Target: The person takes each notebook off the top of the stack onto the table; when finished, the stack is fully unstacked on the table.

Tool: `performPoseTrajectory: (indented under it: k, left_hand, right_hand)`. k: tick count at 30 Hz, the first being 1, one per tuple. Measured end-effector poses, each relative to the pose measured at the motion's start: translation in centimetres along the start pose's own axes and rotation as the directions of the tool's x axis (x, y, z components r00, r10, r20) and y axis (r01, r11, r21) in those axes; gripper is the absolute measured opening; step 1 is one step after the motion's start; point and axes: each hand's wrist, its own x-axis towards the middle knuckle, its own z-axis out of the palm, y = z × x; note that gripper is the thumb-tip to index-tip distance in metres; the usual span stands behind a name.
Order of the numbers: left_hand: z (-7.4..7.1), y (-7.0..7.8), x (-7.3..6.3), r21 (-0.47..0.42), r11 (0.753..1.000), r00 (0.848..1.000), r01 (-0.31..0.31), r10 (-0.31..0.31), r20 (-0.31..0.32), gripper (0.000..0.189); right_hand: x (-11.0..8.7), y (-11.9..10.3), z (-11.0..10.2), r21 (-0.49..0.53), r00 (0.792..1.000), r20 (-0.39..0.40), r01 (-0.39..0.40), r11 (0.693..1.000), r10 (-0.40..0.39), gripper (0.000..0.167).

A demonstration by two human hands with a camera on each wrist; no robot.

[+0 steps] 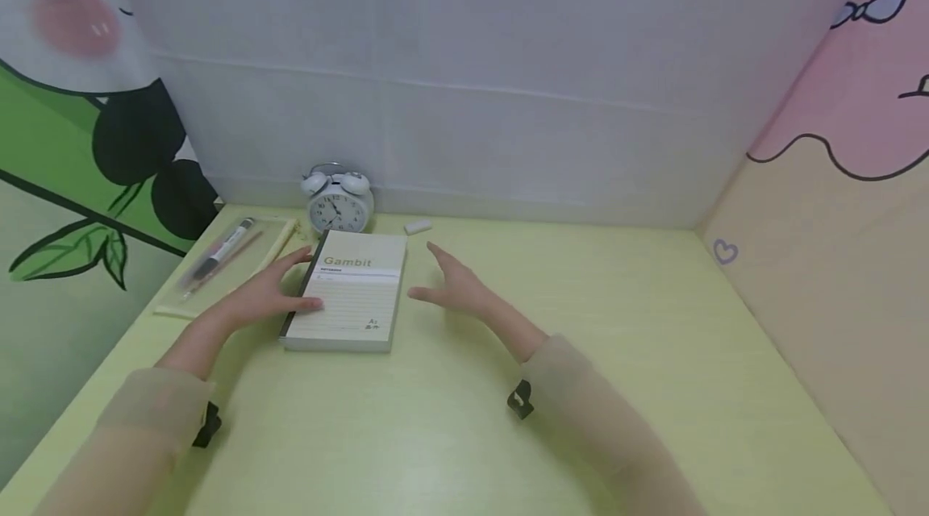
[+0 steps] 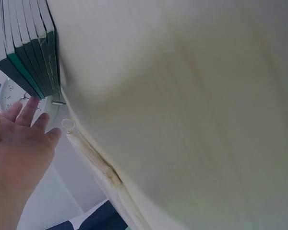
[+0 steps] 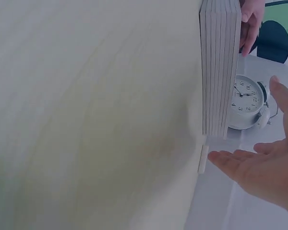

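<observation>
A stack of several notebooks (image 1: 356, 290) lies on the table, its top cover pale and lettered "Gambit". Dark spines of the notebooks (image 2: 36, 62) show in the left wrist view, and their white page edges (image 3: 220, 72) in the right wrist view. My left hand (image 1: 264, 294) is at the spine side with fingers spread and its thumb over the cover's left edge; whether it touches is unclear. To the right of the stack, apart from it, my right hand (image 1: 457, 282) is held with fingers extended and thumb spread, holding nothing.
Behind the stack stands a white twin-bell alarm clock (image 1: 338, 205), with a small white eraser (image 1: 417, 226) to its right. On the left lies a clear zip pouch (image 1: 174, 298) with a marker (image 1: 225, 246) and a thin pen. A white curtain (image 1: 472, 97) backs the table.
</observation>
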Motion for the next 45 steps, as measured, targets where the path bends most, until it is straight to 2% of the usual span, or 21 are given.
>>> performPoseTrajectory:
  k: [3,7,11,15,21,26,32,38,41,45]
  left_hand:
    - [-0.2,-0.2,-0.1,-0.015,1.000,1.000,0.020,-0.020,0.018,0.109]
    - [-0.2,-0.5,-0.1,-0.030,0.999,0.999,0.034,-0.032,0.042,0.105]
    - [-0.3,-0.8,0.0,-0.031,0.999,0.998,0.038,-0.036,0.052,0.102]
    - [-0.4,-0.7,0.0,-0.028,0.999,0.998,0.038,-0.036,0.058,0.101]
    - [-0.4,-0.4,0.1,-0.032,0.999,0.997,0.034,-0.032,0.065,0.101]
    - [-0.3,-0.3,0.1,-0.049,0.999,0.998,0.023,-0.020,0.066,0.101]
    - [-0.3,0.0,0.1,-0.047,0.998,0.999,0.028,-0.026,0.044,0.104]
    - [-0.3,0.3,0.1,-0.011,0.999,0.999,0.030,-0.030,0.011,0.108]
    - [-0.4,0.8,0.2,-0.005,1.000,0.999,0.001,-0.001,-0.033,0.105]
    - [-0.6,1.7,0.4,0.000,0.998,0.994,-0.068,0.068,-0.091,0.089]
  right_hand:
    - [0.6,-0.2,1.2,0.057,0.997,0.057,-0.057,0.997,0.054,0.090]
    - [1.4,-0.3,2.4,0.076,0.987,0.117,-0.118,0.990,0.109,0.089]
    - [2.0,-0.6,3.2,0.098,0.986,0.146,-0.096,0.991,0.081,0.086]
    - [2.2,-0.9,3.7,0.129,0.987,0.150,-0.076,0.989,0.056,0.085]
    - [2.1,-1.1,4.0,0.114,0.988,0.121,-0.106,0.988,0.092,0.086]
    - [1.9,-0.9,4.1,0.103,0.986,0.135,-0.108,0.989,0.093,0.088]
    - [1.8,-0.5,4.1,0.093,0.984,0.157,-0.097,0.991,0.081,0.090]
    - [1.8,-0.2,4.2,0.107,0.988,0.145,-0.075,0.991,0.059,0.089]
    - [1.8,-0.2,4.1,0.165,0.992,0.119,-0.064,0.984,0.044,0.086]
    - [1.7,-0.1,3.9,0.309,0.995,0.080,-0.078,0.948,0.056,0.080]
